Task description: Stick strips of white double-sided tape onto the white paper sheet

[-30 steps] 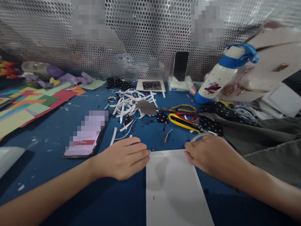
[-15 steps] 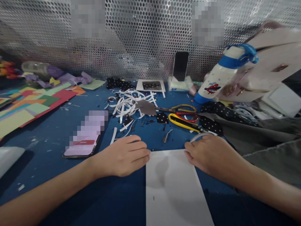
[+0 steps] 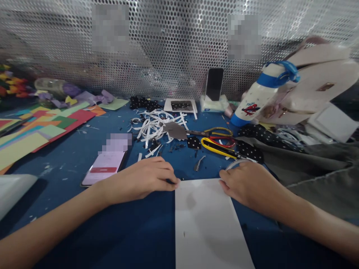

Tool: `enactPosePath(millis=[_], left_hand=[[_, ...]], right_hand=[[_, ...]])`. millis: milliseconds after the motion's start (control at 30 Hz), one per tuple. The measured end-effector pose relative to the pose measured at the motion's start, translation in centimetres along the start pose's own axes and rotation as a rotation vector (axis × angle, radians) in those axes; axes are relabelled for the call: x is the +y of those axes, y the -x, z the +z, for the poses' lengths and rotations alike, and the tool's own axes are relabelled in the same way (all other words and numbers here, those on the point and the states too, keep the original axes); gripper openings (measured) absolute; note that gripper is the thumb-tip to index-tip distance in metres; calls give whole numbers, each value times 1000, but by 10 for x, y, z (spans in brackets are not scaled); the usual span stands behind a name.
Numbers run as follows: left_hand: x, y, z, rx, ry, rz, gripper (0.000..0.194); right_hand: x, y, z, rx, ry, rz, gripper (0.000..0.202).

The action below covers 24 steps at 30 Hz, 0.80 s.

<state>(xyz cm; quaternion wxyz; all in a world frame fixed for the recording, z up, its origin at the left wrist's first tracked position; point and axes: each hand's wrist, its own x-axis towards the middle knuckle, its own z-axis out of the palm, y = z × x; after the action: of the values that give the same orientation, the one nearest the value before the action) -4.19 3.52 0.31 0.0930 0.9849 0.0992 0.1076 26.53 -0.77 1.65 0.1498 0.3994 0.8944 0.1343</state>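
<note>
Since the earlier frame, the left hand (image 3: 146, 177) has bent its fingers more and its forearm now overlaps the near edge of a lit phone (image 3: 108, 160); the right hand (image 3: 246, 183) is nearly unchanged.

Behind the blue worktop (image 3: 126, 239) spreads a silvery mesh sheet (image 3: 168, 48). At the far right sits a pale bag (image 3: 319, 87), with a blue-and-white bottle (image 3: 252, 106) tilted in front of it. White paper (image 3: 210, 224) lies flat between the forearms, running toward the wearer. The left fingers are curled together at its far left corner; whether they grip it I cannot tell. The right fingers are bent at its far right corner, right by a clear ring (image 3: 235, 163), and seem to touch it, though their grip is hidden.

Coloured sheets (image 3: 60, 129) overlap at the left. Beyond the paper are scissors (image 3: 200, 132), a yellow cutter (image 3: 215, 147) just beside their handles, and a heap of thin white strips (image 3: 151, 129).
</note>
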Motion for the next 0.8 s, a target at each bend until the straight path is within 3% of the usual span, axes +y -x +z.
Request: enactPosePath(millis=[167,367,500,667,800], left_hand=[[1,1,0,43,-42,16,34],[13,-2,-5,97,48,-12,34],[30,-9,-11,136,156,-199,40],[42,-25,-7,235,406,-466,34],[46,-40,-5,130,805,-610,32]], right_hand=[[-1,2,-1,50,21,-7,18],[-7,2,-15,-11,22,24,19],[-12,4,-29,16,-2,60,22],[-22,4,-48,205,-36,21,23],[-29,0,-62,296,-54,-54,26]])
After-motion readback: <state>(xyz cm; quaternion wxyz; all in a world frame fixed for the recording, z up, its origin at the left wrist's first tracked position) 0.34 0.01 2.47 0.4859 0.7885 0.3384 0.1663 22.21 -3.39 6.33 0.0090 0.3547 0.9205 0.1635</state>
